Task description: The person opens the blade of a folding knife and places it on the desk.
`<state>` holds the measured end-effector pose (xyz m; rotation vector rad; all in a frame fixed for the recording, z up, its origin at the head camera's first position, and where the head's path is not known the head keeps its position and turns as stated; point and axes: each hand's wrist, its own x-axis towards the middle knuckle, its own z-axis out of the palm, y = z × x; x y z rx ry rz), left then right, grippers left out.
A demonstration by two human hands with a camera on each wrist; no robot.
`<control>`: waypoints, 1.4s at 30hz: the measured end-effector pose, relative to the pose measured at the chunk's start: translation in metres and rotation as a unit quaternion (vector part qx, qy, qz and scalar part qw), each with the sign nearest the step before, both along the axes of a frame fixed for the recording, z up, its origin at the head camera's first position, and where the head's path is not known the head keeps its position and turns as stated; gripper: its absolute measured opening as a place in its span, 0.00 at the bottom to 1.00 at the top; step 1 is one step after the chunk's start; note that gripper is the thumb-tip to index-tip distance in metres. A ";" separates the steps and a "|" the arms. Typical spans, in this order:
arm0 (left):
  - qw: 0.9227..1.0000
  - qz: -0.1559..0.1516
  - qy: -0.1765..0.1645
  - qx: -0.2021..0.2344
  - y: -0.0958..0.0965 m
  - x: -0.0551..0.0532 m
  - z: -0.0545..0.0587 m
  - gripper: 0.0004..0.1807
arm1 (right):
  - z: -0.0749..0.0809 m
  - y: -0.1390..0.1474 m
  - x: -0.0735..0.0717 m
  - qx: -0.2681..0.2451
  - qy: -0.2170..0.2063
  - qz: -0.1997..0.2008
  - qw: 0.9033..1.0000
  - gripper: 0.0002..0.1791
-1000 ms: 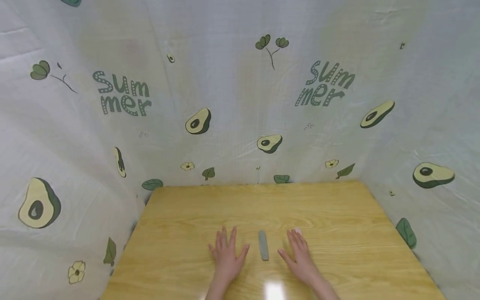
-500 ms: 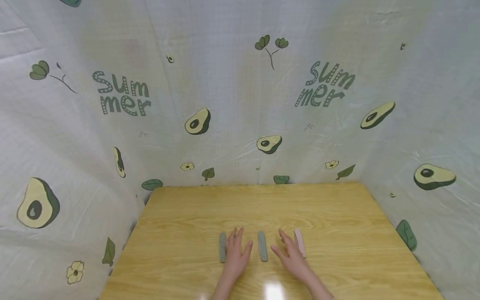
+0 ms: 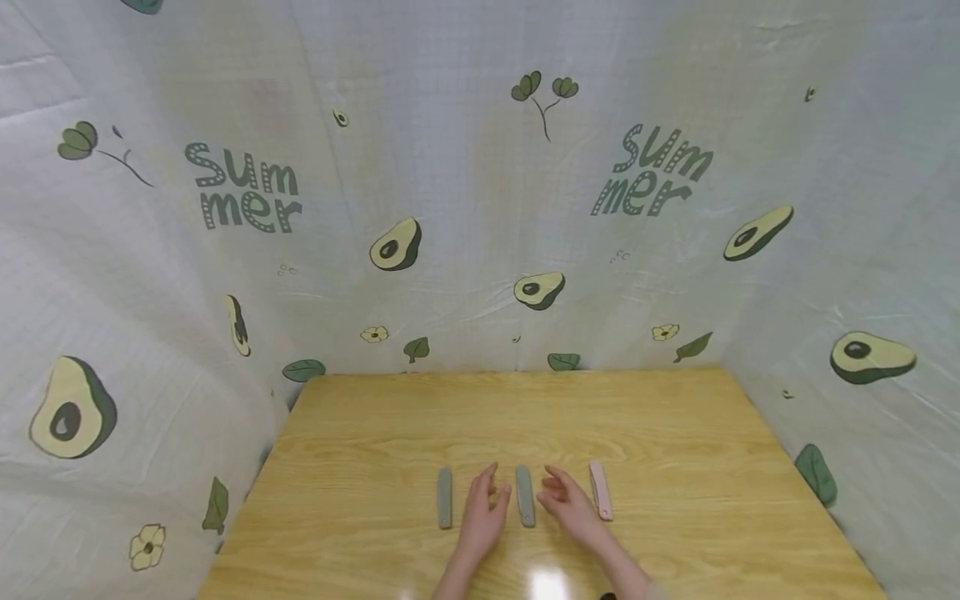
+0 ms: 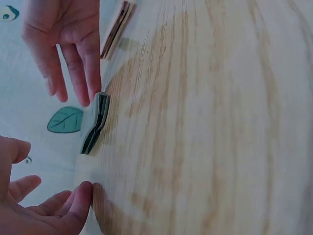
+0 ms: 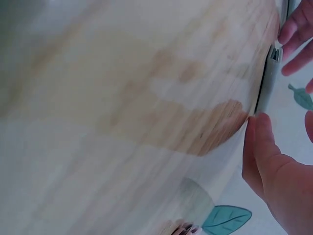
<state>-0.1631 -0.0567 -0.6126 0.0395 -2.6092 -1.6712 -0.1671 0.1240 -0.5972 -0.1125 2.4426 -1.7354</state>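
Observation:
Three slim folded pieces, each with a slot along its side, lie apart in a row in the head view: a grey-green one (image 3: 445, 498) on the left, a grey one (image 3: 525, 497) in the middle, a pink one (image 3: 601, 491) on the right. My left hand (image 3: 483, 515) is between the left and middle pieces, fingers relaxed. My right hand (image 3: 572, 510) is between the middle and pink pieces, loosely bent. Both flank the middle piece without gripping it. In the right wrist view, the right fingertips (image 5: 264, 122) appear close to its end; I cannot tell whether they touch.
The pieces lie on a wood-grain table (image 3: 360, 450). A pale curtain (image 3: 465, 167) printed with avocados, leaves and lettering surrounds the back and sides. A bright reflection shows near the front of the table.
Both hands have moved inward toward the middle piece, the left one rightward and the right one leftward. The grey-green and pink pieces, earlier covered by the hands, are uncovered. The pieces stay put.

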 end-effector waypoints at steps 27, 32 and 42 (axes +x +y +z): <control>0.996 -0.053 0.044 0.051 0.007 -0.002 0.001 0.18 | 0.001 -0.016 -0.009 -0.053 -0.020 0.011 0.998 0.29; 0.992 -0.069 0.076 0.078 0.007 -0.001 0.002 0.17 | 0.000 -0.017 -0.009 -0.056 -0.019 0.011 0.998 0.29; 0.993 -0.043 0.008 0.112 0.014 -0.007 0.004 0.19 | 0.002 -0.017 -0.008 -0.057 -0.011 -0.029 0.998 0.27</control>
